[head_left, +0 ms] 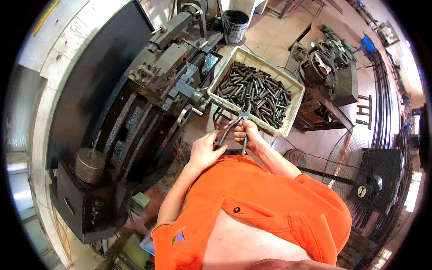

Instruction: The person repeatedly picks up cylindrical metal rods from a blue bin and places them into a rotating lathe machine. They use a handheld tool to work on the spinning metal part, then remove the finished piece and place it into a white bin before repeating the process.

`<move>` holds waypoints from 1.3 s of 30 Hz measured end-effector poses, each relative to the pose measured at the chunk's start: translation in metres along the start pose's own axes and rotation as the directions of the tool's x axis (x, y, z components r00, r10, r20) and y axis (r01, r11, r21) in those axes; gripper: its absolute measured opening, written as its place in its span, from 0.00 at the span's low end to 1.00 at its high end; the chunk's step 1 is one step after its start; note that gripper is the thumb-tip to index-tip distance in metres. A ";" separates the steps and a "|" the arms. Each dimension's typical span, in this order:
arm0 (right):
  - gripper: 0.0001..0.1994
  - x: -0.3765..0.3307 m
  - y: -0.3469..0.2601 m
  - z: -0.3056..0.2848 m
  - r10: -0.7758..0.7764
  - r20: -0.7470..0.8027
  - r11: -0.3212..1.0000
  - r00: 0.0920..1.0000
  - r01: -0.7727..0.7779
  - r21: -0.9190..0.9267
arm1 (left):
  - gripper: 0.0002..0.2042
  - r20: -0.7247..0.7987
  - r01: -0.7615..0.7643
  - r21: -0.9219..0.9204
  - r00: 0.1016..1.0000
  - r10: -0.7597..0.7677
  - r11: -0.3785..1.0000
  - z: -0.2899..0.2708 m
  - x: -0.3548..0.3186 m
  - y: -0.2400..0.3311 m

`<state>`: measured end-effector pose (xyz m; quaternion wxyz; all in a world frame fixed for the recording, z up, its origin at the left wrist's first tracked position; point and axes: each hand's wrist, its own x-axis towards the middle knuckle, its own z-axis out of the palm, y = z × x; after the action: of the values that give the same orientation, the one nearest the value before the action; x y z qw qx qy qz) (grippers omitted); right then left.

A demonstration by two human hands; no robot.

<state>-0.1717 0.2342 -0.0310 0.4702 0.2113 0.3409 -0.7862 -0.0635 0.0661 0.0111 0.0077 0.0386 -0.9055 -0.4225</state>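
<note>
My right hand (250, 135) is closed around a pair of pliers (243, 114), whose jaws point away from me. Between the jaws, or just in front of them, a short dark metal tube (247, 101) stands out; I cannot tell how firmly it is gripped. My left hand (203, 150) is at the lower end of the long left handle, its thumb and fingers on either side of it. Beyond the pliers sits a whitish plastic crate (291, 118) with a heap of short dark metal tubes (258, 85) in it.
A large lathe (173, 81) with a handwheel (184, 115) runs along the left. A bucket (236, 26) stands behind the crate. To the right, a bench (324, 108) carries metal parts, and a caged fan (362, 191) is near my right elbow.
</note>
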 end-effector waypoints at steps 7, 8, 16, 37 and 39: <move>0.25 0.063 -0.096 -0.017 0.172 0.128 0.968 0.977 -0.192 0.162 | 0.16 -0.127 0.379 -0.222 0.902 -0.412 0.898 0.002 -0.035 0.000; 0.27 0.071 -0.102 -0.012 0.164 0.120 0.960 0.979 -0.187 0.209 | 0.18 -0.056 0.532 -0.250 0.827 -0.560 0.809 -0.006 -0.046 0.004; 0.35 0.088 -0.039 -0.085 0.413 0.439 0.910 0.798 -0.347 -0.224 | 0.27 -0.316 0.707 -0.242 0.590 -0.743 0.664 0.008 -0.159 -0.016; 0.26 0.018 0.185 0.036 0.779 -0.031 0.478 0.626 -0.625 -0.617 | 0.16 -0.383 0.794 -0.607 -0.310 -0.870 -0.015 0.168 -0.597 -0.028; 0.25 0.017 0.193 0.036 0.813 -0.014 0.448 0.583 -0.641 -0.623 | 0.17 -0.351 0.844 -0.535 -0.269 -0.897 -0.043 0.173 -0.593 -0.035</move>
<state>-0.0093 0.1343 -0.0827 0.8470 0.0715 0.3596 -0.3850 0.5223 0.2220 -0.1158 0.0078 0.8188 -0.4993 -0.2831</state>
